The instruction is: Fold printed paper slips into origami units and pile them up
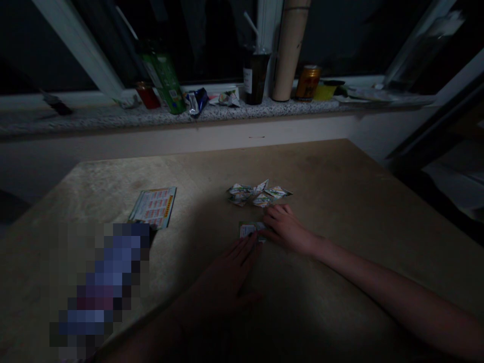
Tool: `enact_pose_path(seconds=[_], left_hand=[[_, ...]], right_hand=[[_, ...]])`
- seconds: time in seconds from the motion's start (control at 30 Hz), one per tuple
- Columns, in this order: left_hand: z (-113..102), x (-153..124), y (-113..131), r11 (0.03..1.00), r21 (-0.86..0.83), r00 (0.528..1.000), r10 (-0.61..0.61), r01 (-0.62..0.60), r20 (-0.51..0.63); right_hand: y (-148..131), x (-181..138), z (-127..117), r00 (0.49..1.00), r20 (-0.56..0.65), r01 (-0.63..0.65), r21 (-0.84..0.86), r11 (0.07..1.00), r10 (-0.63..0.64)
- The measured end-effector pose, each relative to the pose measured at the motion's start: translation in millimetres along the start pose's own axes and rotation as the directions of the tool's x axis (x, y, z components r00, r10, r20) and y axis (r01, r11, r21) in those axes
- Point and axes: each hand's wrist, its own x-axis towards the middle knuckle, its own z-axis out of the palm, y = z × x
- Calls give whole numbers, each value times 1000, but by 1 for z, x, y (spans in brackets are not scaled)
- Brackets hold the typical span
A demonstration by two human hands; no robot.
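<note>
Left hand [223,275] flat, fingertips on paper [247,230]; right hand [286,229] at its three o'clock, grip I cannot tell. Cup [256,78] at twelve, contents indistinct.

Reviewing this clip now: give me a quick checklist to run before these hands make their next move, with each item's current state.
1. Left hand steadying the small paper: ok, its fingertips lie at the near edge.
2. Right hand at the paper: ok, its fingers are at the right-hand end.
3. Right hand clear of the folded pieces: cannot tell, its knuckles sit very close to the nearest one.
4. Printed sheet out of the way: ok, it lies to the left, apart from both hands.
5. Paper's creases lined up: cannot tell, too small and partly covered.
6. Light on the work: not ok, dim and shadowed.
</note>
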Motion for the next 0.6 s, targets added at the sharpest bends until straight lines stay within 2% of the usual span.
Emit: enact_pose_path(seconds=[0.2, 0.6], left_hand=[[-3, 1, 2, 1000, 12, 1000, 4, -5, 17], [1, 2, 1, 1000, 9, 1000, 0, 0, -19]], right_hand=[[0, -1, 2, 1000, -3, -10, -3, 1000, 10], [-4, 1, -1, 1000, 4, -25, 4, 1000, 25]])
